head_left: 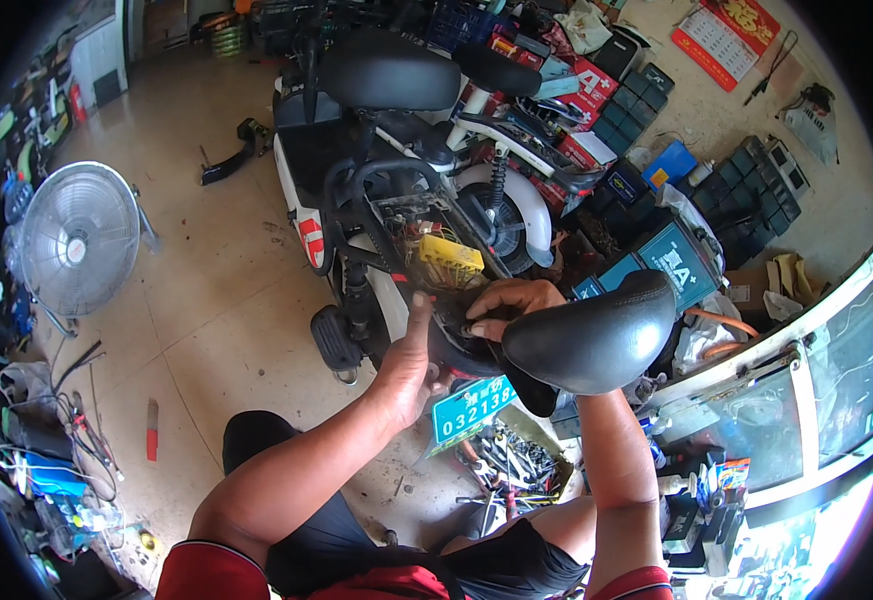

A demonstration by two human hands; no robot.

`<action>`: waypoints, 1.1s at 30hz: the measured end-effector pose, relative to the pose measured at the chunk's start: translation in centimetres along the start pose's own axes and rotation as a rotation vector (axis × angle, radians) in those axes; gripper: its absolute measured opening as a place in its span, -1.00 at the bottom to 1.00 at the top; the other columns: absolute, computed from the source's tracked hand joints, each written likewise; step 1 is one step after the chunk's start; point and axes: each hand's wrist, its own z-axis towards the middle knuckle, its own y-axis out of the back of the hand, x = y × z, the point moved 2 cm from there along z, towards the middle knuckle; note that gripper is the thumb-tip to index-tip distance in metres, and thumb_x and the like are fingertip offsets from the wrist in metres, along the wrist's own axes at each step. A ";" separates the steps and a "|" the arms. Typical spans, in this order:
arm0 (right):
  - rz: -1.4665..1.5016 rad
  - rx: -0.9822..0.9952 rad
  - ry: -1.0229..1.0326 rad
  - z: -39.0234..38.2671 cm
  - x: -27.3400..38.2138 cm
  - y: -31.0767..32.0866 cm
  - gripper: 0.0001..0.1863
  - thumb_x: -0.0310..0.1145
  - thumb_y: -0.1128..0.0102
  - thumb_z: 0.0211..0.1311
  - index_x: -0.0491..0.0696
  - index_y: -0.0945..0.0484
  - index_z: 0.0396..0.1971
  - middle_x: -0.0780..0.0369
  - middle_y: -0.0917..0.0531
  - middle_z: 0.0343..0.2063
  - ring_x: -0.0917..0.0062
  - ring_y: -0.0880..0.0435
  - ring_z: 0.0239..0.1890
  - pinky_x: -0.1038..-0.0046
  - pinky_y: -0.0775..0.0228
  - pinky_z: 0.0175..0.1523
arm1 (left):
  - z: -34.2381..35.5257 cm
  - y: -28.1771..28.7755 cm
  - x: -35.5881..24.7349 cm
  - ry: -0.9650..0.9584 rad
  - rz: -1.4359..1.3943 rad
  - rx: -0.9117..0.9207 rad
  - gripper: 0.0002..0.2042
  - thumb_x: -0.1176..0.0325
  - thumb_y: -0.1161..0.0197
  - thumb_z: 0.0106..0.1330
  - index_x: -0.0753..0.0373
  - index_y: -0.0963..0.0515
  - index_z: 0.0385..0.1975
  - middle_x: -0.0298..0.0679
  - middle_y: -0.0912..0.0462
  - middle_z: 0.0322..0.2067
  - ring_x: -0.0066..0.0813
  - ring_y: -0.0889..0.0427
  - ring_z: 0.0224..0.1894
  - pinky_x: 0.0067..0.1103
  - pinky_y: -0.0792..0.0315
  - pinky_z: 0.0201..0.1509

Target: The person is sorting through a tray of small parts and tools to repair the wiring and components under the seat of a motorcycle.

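White-and-black scooter [388, 303] stands on the tiled floor [226, 330], rear end toward the person, its compartment [486, 243] open. Both hands are at the scooter's tail [446, 325], just behind the compartment's rear edge. Left hand [411, 365]: at the tail's left edge, thumb up and apart from the fingers, which curl low near the plate; cannot tell how firmly it grips. Right hand [516, 300]: on top of the tail toward its right edge, thumb and fingers bent close together; cannot tell if they pinch anything. Black cushion [596, 335] sits over the right wrist and hides it, off the tail's right rear corner.

Yellow box [451, 253] lies in the compartment near its rear edge, wires [419, 230] beside it. Blue-green plate [471, 408] hangs tilted below the tail. Tray of tools [516, 460] on the floor, under and right of the plate. Black pedal [334, 338] off the scooter's left side. Fan [81, 240] toward the floor's left edge; red-handled tool [152, 430] on the floor, nearer the person.
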 end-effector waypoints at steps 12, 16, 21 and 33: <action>0.852 -0.864 -0.484 -12.5 -9.3 -4.8 -0.45 -0.14 -0.19 0.49 -0.11 -0.42 0.33 0.19 -0.60 0.19 0.44 -0.59 0.17 0.39 -0.43 0.26 | 1.2 1.0 0.6 0.037 0.096 0.009 -0.31 -0.46 -0.32 0.16 0.14 -0.55 -0.18 -0.41 -0.58 -0.49 -0.68 -0.40 -0.63 -0.70 -0.23 -0.57; 0.971 -0.707 -0.441 -12.9 -12.2 -6.1 -0.35 -0.10 -0.18 0.49 -0.16 -0.31 0.40 0.15 -0.49 0.29 0.37 -0.49 0.29 0.34 -0.33 0.36 | 0.7 0.6 0.0 0.014 0.126 0.021 -0.34 -0.45 -0.28 0.21 0.08 -0.53 -0.09 -0.44 -0.56 -0.45 -0.71 -0.37 -0.59 -0.69 -0.19 -0.56; 0.684 -0.654 -0.414 -12.2 -12.1 -5.9 -0.27 -0.29 -0.44 0.28 -0.18 -0.34 0.37 0.14 -0.52 0.26 0.39 -0.49 0.29 0.31 -0.33 0.37 | 0.9 0.6 0.3 0.000 0.142 0.059 -0.32 -0.44 -0.27 0.21 0.12 -0.53 -0.08 -0.43 -0.56 -0.47 -0.69 -0.40 -0.58 -0.69 -0.24 -0.55; -0.544 -0.446 -0.062 -8.9 -10.9 -8.8 -0.27 0.01 -0.64 0.01 -0.04 -0.62 0.15 0.10 -0.66 0.10 0.20 -0.58 0.18 0.18 -0.38 0.30 | 0.9 1.4 0.2 -0.045 0.192 0.100 -0.28 -0.39 -0.37 0.14 0.19 -0.52 -0.03 -0.31 -0.59 -0.19 -0.58 -0.46 -0.42 -0.67 -0.32 -0.48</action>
